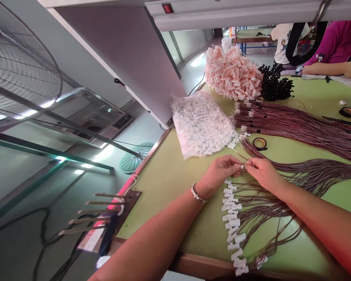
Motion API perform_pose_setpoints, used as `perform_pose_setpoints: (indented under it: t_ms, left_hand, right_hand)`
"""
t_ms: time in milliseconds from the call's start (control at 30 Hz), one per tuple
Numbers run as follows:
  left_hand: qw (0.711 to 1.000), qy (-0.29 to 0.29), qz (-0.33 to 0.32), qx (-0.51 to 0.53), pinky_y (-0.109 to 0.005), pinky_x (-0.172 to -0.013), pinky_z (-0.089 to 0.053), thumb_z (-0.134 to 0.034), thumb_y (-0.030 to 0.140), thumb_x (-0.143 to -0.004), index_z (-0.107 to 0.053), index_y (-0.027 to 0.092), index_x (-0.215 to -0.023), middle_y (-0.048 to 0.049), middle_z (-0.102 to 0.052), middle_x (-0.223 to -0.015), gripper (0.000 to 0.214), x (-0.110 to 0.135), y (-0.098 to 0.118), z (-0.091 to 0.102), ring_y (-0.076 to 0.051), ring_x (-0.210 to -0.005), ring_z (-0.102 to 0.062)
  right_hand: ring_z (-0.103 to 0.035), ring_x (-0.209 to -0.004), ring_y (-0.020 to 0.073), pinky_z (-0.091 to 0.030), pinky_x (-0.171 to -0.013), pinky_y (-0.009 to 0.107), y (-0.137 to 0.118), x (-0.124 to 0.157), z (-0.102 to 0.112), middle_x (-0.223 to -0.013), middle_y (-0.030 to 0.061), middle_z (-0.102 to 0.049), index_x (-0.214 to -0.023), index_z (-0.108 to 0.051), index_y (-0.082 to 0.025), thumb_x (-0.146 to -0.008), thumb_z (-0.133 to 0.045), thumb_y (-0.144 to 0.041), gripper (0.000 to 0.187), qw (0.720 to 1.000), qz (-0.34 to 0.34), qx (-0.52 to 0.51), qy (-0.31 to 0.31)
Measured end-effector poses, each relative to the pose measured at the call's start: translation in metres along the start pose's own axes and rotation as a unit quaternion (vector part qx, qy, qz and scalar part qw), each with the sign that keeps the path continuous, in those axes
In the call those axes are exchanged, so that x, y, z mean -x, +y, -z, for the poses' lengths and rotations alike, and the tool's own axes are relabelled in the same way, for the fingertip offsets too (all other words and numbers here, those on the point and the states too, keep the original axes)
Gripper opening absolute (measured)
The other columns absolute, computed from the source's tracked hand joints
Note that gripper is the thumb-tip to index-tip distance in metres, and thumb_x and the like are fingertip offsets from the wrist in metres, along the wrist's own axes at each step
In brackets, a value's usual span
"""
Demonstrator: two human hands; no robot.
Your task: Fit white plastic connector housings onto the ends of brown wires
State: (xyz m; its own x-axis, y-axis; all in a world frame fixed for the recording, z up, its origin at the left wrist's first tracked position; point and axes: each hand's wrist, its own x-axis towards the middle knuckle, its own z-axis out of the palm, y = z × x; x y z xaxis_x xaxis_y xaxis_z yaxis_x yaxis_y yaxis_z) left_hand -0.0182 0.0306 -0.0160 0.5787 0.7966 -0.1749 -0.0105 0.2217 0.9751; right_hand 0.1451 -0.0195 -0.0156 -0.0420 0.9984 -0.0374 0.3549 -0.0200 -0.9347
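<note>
My left hand (pixel 219 171) pinches a small white plastic connector (pixel 241 166) between thumb and fingers. Right against it, my right hand (pixel 261 171) is closed on the end of a thin brown wire (pixel 247 160), its tip meeting the connector. Both hands hover over the green table (pixel 169 175). Just below them lies a row of several brown wires with white connectors fitted (pixel 232 226). A loose bundle of brown wires (pixel 318 171) runs off to the right from my right hand.
A clear bag of white connectors (pixel 200 125) lies behind my hands, with a black tape roll (pixel 260 143) beside it. Further back are pink-white connector bundles (pixel 232 74), black connectors (pixel 275 84) and more wire bundles (pixel 298 125). Another person's arm (pixel 336 68) rests at far right. Metal pegs (pixel 90 212) stick out at left.
</note>
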Motion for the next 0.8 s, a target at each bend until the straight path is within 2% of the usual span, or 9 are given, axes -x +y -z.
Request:
perform_pose_setpoints:
  t_ms: [133,400,567,667,733,800]
  left_hand:
    - [1.0,0.011,-0.005,0.019,-0.022,-0.059,-0.046,-0.075,0.028,-0.066,-0.063,0.013,-0.073,0.0006,-0.061,-0.06,0.02,-0.001,-0.002,0.001,-0.008,-0.056,-0.054]
    - [0.999,0.043,-0.001,0.03,-0.024,-0.061,-0.049,-0.078,0.028,-0.061,-0.065,0.013,-0.07,-0.0014,-0.066,-0.063,0.022,-0.001,0.0,-0.004,-0.009,-0.056,-0.057]
    - [0.997,0.074,0.009,0.033,-0.024,-0.057,-0.049,-0.081,0.025,-0.055,-0.065,0.013,-0.065,-0.0005,-0.064,-0.055,0.022,-0.002,-0.002,-0.01,-0.01,-0.051,-0.056]
    - [0.996,0.084,0.013,0.037,-0.024,-0.057,-0.048,-0.08,0.025,-0.055,-0.066,0.013,-0.067,-0.0018,-0.066,-0.058,0.021,-0.002,-0.005,-0.011,-0.01,-0.053,-0.058]
    - [0.996,0.086,0.009,0.039,-0.024,-0.058,-0.048,-0.079,0.025,-0.056,-0.066,0.013,-0.068,-0.0023,-0.067,-0.059,0.021,-0.001,-0.005,-0.009,-0.011,-0.055,-0.059]
    - [0.992,0.119,-0.006,0.05,-0.023,-0.058,-0.047,-0.079,0.025,-0.057,-0.065,0.013,-0.068,-0.0013,-0.066,-0.059,0.022,-0.001,-0.005,-0.005,-0.01,-0.055,-0.058]
  right_hand:
    - [-0.033,-0.055,0.0097,-0.028,-0.053,0.023,-0.003,-0.001,0.002,-0.054,-0.0046,-0.038,-0.058,-0.047,-0.018,-0.074,-0.049,-0.037,0.024,0.999,-0.044,-0.024,-0.016]
    - [-0.029,-0.052,0.0089,-0.026,-0.051,0.023,-0.001,-0.002,0.003,-0.051,-0.0061,-0.035,-0.06,-0.048,-0.018,-0.072,-0.05,-0.035,0.021,0.995,-0.074,-0.059,-0.028]
    - [-0.033,-0.056,0.0097,-0.029,-0.054,0.023,0.002,-0.002,-0.001,-0.055,-0.0043,-0.038,-0.057,-0.043,-0.018,-0.075,-0.047,-0.035,0.026,0.999,-0.03,-0.015,-0.003]
    - [-0.034,-0.056,0.01,-0.03,-0.054,0.023,0.005,-0.001,-0.002,-0.055,-0.0039,-0.039,-0.058,-0.045,-0.018,-0.078,-0.047,-0.035,0.026,1.0,-0.01,0.013,0.008]
    - [-0.035,-0.057,0.01,-0.031,-0.054,0.023,0.005,-0.001,0.0,-0.056,-0.0036,-0.041,-0.06,-0.048,-0.017,-0.078,-0.048,-0.035,0.025,1.0,-0.01,0.007,0.003]
    - [-0.036,-0.056,0.0099,-0.031,-0.054,0.023,0.004,0.0,0.003,-0.056,-0.0038,-0.042,-0.062,-0.051,-0.017,-0.076,-0.05,-0.034,0.023,0.999,-0.028,-0.014,0.007]
